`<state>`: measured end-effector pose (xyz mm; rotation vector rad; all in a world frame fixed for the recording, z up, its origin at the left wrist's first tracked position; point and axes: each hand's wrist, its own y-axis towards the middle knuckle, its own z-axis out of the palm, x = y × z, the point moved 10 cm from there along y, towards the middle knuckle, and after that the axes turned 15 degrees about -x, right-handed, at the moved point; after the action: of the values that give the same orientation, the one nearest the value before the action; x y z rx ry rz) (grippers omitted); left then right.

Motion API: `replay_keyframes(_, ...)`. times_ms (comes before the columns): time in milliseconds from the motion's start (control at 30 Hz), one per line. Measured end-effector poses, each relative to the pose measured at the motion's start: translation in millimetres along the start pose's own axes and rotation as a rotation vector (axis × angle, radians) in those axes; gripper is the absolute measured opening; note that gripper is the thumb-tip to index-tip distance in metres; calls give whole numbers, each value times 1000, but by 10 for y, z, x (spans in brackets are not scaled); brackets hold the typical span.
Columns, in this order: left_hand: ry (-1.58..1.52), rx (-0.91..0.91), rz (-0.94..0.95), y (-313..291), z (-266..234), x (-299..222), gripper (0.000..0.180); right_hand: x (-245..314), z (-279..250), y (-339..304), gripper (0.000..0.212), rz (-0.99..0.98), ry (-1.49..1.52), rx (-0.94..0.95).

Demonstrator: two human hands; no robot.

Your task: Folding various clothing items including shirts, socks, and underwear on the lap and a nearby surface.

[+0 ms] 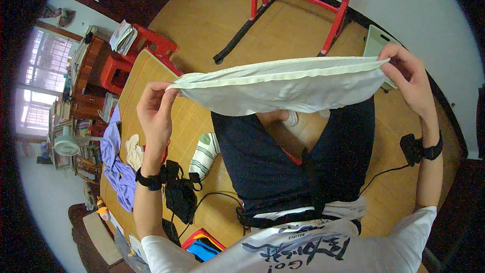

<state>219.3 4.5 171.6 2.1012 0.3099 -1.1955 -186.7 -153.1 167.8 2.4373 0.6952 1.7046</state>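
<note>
A white cloth garment (288,93) with a pale hem is stretched out sideways in front of me, above my knees. My left hand (154,108) pinches its left end between thumb and fingers. At the other end, my right hand (409,81) grips the opposite corner the same way. The hem runs nearly straight between both hands, and the lower part sags in a shallow curve. Below and left of the garment lies a white and green striped sock (203,155), close to my thigh.
Purple cloth (120,164) and a small beige cloth (134,152) lie left on the bamboo-like mat surface (136,83). Folded red, yellow and blue cloths (204,247) sit near my left side. Red plastic stools (156,40) and a red metal frame (336,28) stand farther off.
</note>
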Motion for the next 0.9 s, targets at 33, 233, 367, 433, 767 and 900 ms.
replay_keyframes(33,1,1,4,5,-15,4,7,-30,21,-14,9,20,18,28)
replay_keyframes(233,-62,-26,-4,20,-18,-47,12,-60,-82,5,7,-32,31,-57)
replay_keyframes(367,28,28,-23,56,-7,-12,14,-55,-286,47,5,33,12,-235)
replay_keyframes(433,72,78,-104,40,10,76,15,-54,-280,52,5,29,27,-242)
replay_keyframes(767,171,-8,-64,53,-50,-76,13,271,-38,-67,14,-400,-593,-73)
replay_keyframes(900,451,35,159,5,7,-391,12,296,-90,-73,13,-375,-656,-146)
